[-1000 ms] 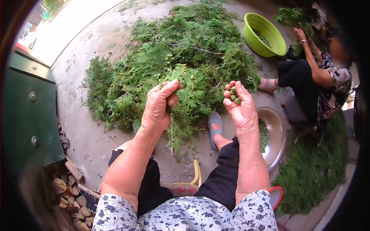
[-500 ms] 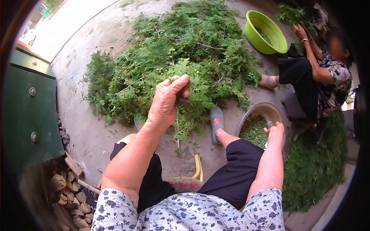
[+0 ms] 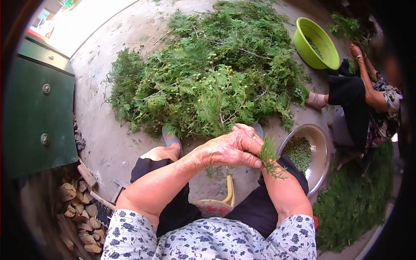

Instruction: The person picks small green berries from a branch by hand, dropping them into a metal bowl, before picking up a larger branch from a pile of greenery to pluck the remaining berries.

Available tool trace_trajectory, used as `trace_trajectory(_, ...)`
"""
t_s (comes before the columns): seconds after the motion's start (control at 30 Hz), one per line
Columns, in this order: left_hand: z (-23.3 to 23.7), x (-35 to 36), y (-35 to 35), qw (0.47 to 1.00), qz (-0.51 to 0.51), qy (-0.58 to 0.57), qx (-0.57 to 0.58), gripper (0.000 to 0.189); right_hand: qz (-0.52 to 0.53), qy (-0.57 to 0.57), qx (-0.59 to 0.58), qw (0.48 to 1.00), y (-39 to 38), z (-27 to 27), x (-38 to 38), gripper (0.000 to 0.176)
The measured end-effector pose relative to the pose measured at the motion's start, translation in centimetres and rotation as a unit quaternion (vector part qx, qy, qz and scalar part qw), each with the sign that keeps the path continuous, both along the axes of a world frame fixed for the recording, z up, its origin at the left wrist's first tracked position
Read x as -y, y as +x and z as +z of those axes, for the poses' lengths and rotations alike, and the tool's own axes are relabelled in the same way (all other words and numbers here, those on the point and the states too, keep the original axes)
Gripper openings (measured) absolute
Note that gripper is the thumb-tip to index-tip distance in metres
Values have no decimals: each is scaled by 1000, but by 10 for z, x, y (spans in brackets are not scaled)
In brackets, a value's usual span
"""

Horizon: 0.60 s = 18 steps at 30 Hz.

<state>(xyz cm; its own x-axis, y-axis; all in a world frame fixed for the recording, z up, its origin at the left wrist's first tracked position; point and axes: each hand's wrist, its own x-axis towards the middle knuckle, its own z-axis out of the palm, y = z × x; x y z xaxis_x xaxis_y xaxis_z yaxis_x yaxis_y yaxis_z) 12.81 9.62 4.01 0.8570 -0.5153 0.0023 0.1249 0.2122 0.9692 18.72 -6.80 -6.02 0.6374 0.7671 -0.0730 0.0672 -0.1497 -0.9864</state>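
Note:
My left hand (image 3: 229, 149) is closed, its thumb pressed down on a green conifer branch. The leafy end of this branch (image 3: 270, 156) sticks out to the right past the thumb, over my right forearm. My right hand (image 3: 250, 131) is right behind the left, its fingers mostly hidden. Just beyond both hands lies a big heap of cut conifer branches (image 3: 208, 82), with small round green cones on some twigs. At my right knee stands a metal basin (image 3: 321, 158), partly filled with small green cones (image 3: 298, 154).
A person (image 3: 368, 93) sits at the right, holding a conifer sprig, beside a lime-green tub (image 3: 331, 58). More greenery (image 3: 359, 195) lies at the lower right. On the left are a green metal cabinet (image 3: 37, 108) and chopped wood (image 3: 89, 221). A yellow chair part (image 3: 230, 188) shows between my knees.
My left hand has moved down and right to meet the right hand, which has left the metal basin. The view has shifted slightly. The co-worker still holds greenery.

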Motion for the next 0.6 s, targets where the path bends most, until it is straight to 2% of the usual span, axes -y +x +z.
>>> trace_trajectory(0.03, -1, 3, -3, 1000, -15, -7, 19, 25, -74, -78, -305, 946, -10, 10, -7, 60)
trace_trajectory(0.07, -8, 7, -8, 1000, -22, -12, 14, 24, -78, -43, -354, 931, -12, 26, -9, 69)
trace_trajectory(0.1, -7, 8, -10, 1000, -19, -13, 14, 24, -76, -45, -354, 931, -13, 25, -15, 69)
trace_trajectory(0.17, -4, 10, -14, 997, -66, -25, -17, 23, -64, -47, -367, 927, -15, 17, -24, 54)
trace_trajectory(0.2, -12, 16, -19, 998, -63, -26, -5, 20, -83, -92, -405, 906, -8, -58, -22, 47)
trace_trajectory(0.23, -10, 17, -20, 998, -61, -26, -5, 20, -81, -93, -406, 906, -7, -58, -27, 47)
trace_trajectory(0.3, -4, 18, -23, 988, -133, 82, 19, 17, -54, -175, -420, 889, -10, -54, -35, 65)
trace_trajectory(0.33, -14, 27, -28, 994, -98, 21, 39, 17, -51, -179, -401, 897, -12, -57, -39, 57)
trace_trajectory(0.37, -17, 29, -30, 994, -98, 22, 37, 17, -50, -179, -403, 896, -14, -56, -41, 57)
trace_trajectory(0.4, -17, 30, -31, 991, -129, 14, 36, 17, -85, -251, -230, 936, -15, -43, -46, 56)
trace_trajectory(0.43, -17, 32, -32, 987, -160, 4, 35, 18, -115, -315, -49, 941, -16, -36, -49, 56)
trace_trajectory(0.47, -23, 40, -37, 989, -133, -58, 35, 18, -75, -285, 61, 954, -16, -36, -49, 66)
trace_trajectory(0.57, -11, 39, -38, 981, -191, -26, 38, 25, -41, -234, 22, 971, -17, -36, -57, 67)
trace_trajectory(0.6, -12, 43, -41, 979, -200, -19, 45, 32, -3, -236, 34, 971, -16, -32, -61, 72)
